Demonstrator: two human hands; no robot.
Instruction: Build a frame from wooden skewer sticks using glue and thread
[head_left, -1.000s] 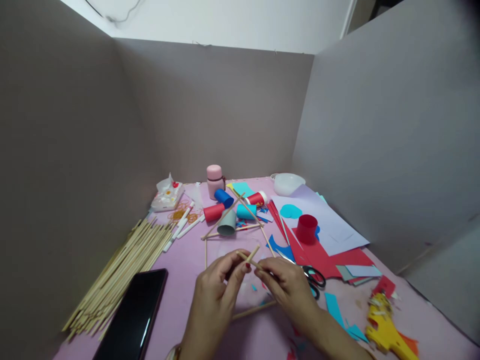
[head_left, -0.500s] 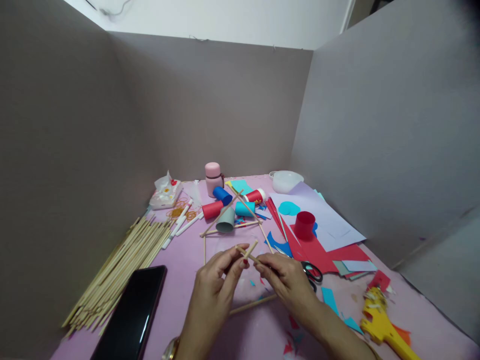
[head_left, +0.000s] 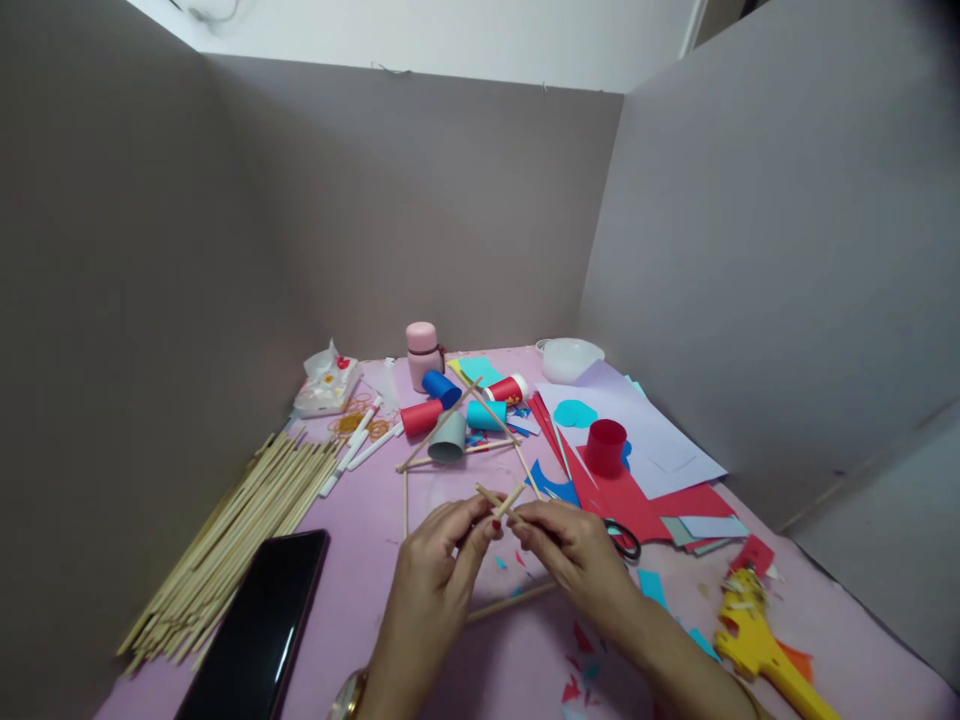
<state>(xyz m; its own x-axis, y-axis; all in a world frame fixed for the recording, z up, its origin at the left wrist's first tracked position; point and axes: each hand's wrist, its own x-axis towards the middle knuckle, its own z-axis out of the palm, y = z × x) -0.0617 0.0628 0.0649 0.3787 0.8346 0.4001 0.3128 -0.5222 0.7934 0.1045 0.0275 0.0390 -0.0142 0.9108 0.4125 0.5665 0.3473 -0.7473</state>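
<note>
1. We seem to be lining up a joint: two sticks (head_left: 512,498) cross in an X between our hands, near the middle of the bench (head_left: 360,570).
2. Our left hand (head_left: 442,555) pinches the stick tipped towards 1 o'clock; our right hand (head_left: 581,550) grasps the one pointing to 10. Whether the left fingers also press the second stick, we cannot tell.
3. The next move calls, we judge, for a steady pinch so the crossing doesn't slip.
4. Both sticks look pale, straight, slim and bare, like the outline of sticks (head_left: 496,447) at 12 o'clock.
</note>
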